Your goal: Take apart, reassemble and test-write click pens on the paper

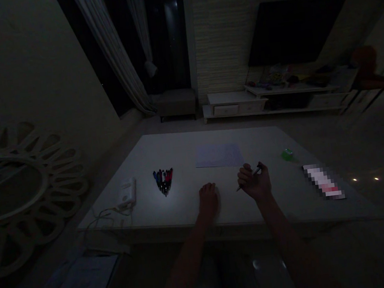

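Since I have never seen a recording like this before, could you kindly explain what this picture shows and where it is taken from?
There is no machine here: one camera worn on a person's head looks forward and down at their own bare arms. The right hand holds a slim dark pen, while the curled left hand rests on a white rectangular table. On the table lie a fanned bunch of dark and red pens, a sheet of white paper and a small green object.
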Motion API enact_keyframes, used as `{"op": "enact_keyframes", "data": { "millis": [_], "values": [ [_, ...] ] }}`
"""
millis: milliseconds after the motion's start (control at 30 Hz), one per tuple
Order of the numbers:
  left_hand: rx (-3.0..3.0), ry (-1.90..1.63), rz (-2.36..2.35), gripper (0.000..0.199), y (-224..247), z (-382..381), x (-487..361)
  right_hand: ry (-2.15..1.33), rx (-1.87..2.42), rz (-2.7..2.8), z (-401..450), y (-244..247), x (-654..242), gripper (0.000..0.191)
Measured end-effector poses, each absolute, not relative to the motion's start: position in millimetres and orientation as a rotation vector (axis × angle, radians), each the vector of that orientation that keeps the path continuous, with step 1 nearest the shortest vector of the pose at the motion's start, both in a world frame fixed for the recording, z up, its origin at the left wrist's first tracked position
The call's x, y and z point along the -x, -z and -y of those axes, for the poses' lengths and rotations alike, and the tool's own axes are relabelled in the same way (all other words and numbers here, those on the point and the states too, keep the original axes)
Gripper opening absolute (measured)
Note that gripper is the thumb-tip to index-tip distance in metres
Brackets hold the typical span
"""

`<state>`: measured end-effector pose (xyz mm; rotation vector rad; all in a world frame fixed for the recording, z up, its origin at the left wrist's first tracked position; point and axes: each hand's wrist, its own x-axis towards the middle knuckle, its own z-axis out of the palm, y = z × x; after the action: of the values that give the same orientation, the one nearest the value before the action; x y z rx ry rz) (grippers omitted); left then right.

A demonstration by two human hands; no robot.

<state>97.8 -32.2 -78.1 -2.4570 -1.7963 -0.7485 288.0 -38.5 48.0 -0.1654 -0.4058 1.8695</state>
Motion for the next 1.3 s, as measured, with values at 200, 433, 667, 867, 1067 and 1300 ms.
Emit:
{"op": "enact_keyframes", "data": {
  "millis": [200,433,667,867,1067,1300],
  "values": [
    [2.394,0.854,1.923,0.038,70,14,-78,-1.874,0.219,0.403,24,-43,-284,0.033],
    [2.329,0.558,1.895,0.046,63,-45,-39,-1.882,0.294,0.431,-4,-29,-281,0.039],
    [2.398,0.484,1.857,0.046,76,-64,-37,-1.751,0.507,0.54,-66,-7,-277,0.036],
    [2.398,0.488,1.859,0.048,73,-63,-38,-1.479,1.099,0.907,-144,23,-260,0.044],
    [2.385,0.483,1.886,0.047,70,-64,-39,-1.312,1.219,1.167,-178,45,-242,0.04],
    [2.408,0.512,1.923,0.047,69,-65,-39,-1.111,1.257,1.095,-182,67,-218,0.042]
  ]
}}
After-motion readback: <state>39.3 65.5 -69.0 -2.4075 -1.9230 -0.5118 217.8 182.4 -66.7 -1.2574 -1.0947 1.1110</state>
